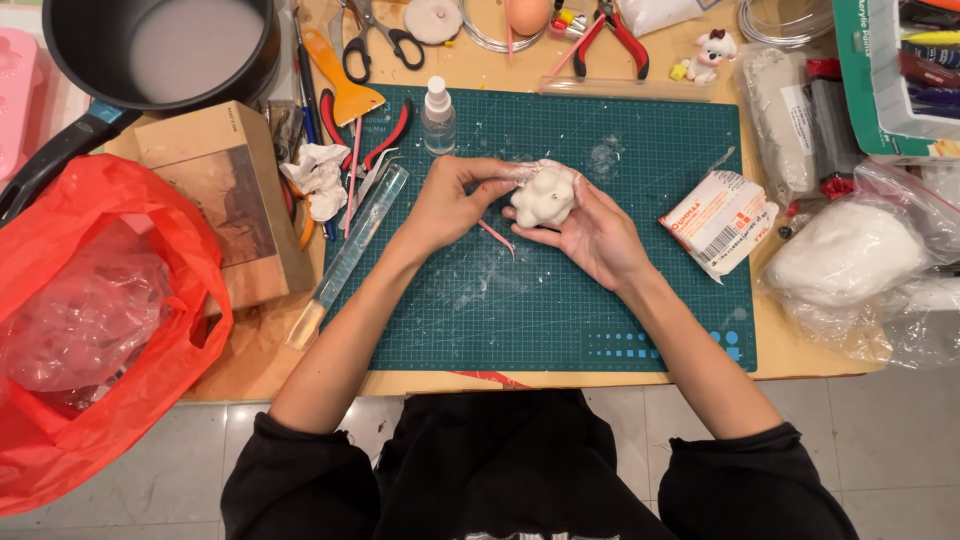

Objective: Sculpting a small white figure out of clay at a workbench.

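1. While both forearms are reaching out from black sleeves, the person is holding a lumpy white clay figure (543, 196) above the upper middle of the green cutting mat (640, 300).
2. The right hand (592, 232) is cupping the figure from below and from the mat's right side, its fingers curled up around the clay.
3. The left hand (452, 198) is pinching the figure's top left edge, thumb and fingertips closed on the clay.
4. A thin pink modelling tool (496, 237) is lying on the mat just below the left hand; whether the hand is touching it cannot be told.
5. A small clear spray bottle (437, 116) is standing at the mat's upper left, near the left hand.
6. A wrapped white clay block (720, 222) is lying on the mat's right part, near the right hand but apart from it.
7. A clear bag of white clay (850, 255) is sitting just off the mat's right edge.
8. A clear acrylic roller (350, 250) is lying slanted across the mat's left edge, with a crumpled tissue (318, 175) above it.
9. A brown cardboard box (225, 195) and a red plastic bag (110, 330) are lying well left of the mat.
10. A dark saucepan (160, 50) is sitting beyond the mat's upper left corner, and red-handled pliers (610, 35) and a small white dog figurine (712, 52) are lying beyond its top edge.
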